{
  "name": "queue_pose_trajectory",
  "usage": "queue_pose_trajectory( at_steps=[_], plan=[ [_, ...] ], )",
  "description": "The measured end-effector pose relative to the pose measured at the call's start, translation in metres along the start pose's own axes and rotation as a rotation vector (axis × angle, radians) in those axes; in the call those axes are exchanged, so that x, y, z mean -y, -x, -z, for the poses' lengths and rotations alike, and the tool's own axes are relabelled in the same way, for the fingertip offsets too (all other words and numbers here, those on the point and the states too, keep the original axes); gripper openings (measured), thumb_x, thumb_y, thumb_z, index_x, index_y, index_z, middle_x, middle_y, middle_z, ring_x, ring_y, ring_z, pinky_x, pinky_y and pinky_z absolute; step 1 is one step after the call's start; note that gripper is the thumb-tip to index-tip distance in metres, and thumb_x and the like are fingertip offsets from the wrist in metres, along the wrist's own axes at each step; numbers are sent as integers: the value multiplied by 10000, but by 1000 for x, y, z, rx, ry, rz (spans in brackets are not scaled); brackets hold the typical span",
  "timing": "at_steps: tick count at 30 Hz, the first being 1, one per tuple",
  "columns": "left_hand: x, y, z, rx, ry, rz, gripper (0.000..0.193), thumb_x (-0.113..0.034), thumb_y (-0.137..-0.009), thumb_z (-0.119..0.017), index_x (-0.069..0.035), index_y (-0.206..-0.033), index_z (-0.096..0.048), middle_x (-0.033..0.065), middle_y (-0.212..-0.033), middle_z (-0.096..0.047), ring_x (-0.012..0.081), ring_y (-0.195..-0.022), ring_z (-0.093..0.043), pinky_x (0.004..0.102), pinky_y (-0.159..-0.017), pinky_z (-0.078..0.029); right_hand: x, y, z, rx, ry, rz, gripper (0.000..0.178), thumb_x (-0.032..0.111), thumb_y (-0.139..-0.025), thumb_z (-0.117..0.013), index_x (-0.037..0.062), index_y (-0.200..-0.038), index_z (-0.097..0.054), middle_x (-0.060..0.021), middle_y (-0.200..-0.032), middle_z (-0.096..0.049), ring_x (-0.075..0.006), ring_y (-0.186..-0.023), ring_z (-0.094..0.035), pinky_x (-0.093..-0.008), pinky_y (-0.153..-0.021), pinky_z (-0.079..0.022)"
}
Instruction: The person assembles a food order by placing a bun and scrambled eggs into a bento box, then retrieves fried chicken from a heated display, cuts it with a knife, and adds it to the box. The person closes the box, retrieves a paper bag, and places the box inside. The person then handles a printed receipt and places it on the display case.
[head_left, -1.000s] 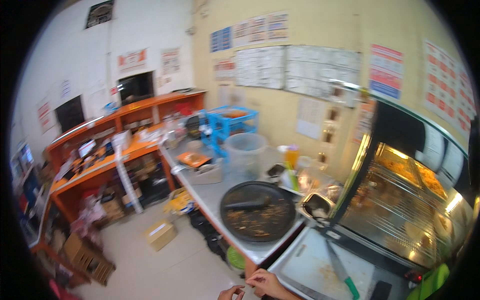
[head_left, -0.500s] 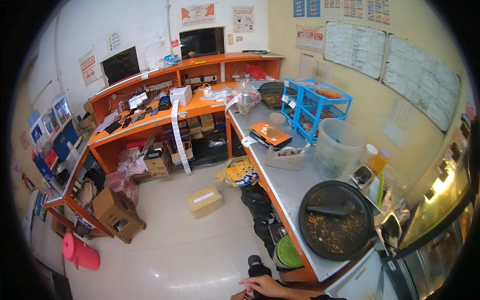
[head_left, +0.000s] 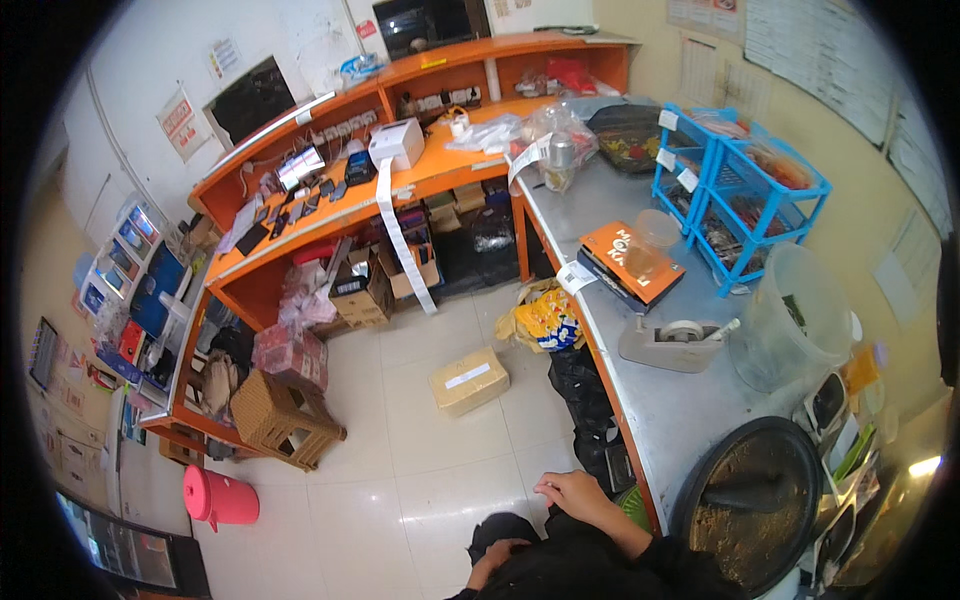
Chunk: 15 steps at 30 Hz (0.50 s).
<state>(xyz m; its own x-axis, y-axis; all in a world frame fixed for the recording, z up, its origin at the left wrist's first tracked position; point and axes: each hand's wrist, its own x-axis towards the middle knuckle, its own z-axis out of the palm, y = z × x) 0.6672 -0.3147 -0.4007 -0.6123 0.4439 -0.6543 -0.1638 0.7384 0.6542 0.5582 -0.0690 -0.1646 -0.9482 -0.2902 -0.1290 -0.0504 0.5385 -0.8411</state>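
At the bottom of the head view, my right hand [head_left: 573,492] hangs beside the counter's front edge, fingers loosely bent and nothing visible in them. Lower and to its left, my left hand [head_left: 498,553] rests against my dark-clothed leg [head_left: 503,527]; its fingers are partly hidden. Beyond both hands, a taped cardboard box [head_left: 469,382] with a white label lies on the tiled floor. A green basket [head_left: 634,507] under the counter is the thing closest to my right forearm, which covers part of it.
To the right, the metal counter [head_left: 640,405] carries a large black round tray [head_left: 750,500], a tape dispenser [head_left: 672,345], a clear bucket [head_left: 790,320], an orange box [head_left: 632,262] and blue racks [head_left: 745,190]. A brown stool [head_left: 285,420] and pink jug [head_left: 220,497] stand left.
The view has swung so the room sits further right and more of my lap shows. My right hand has risen off my left, its fingers now more bent; the left lies on my leg.
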Motion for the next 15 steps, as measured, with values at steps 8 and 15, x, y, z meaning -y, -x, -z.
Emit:
queue_pose_trajectory(
  at_steps=[8,15],
  plan=[
    [8,-58,110,231,301,-191,411,-131,-758,-697,-44,-1138,-567,80,-1084,-623,149,-1028,-567,305,-900,-436,-11,-97,-35,192,200,-52,346,464,-874,-497,162,-848,-666,-85,-786,-658,-296,-783,-624,-419,-730,-470],
    [3,-142,240,631,266,-281,397,-116,-772,-686,-40,-1140,-559,72,-1078,-617,145,-1022,-562,300,-897,-435,-59,-145,-91,-7,156,-403,342,411,-853,-546,169,-1087,-605,-140,-988,-633,-323,-914,-601,-443,-789,-467]
  ],
)
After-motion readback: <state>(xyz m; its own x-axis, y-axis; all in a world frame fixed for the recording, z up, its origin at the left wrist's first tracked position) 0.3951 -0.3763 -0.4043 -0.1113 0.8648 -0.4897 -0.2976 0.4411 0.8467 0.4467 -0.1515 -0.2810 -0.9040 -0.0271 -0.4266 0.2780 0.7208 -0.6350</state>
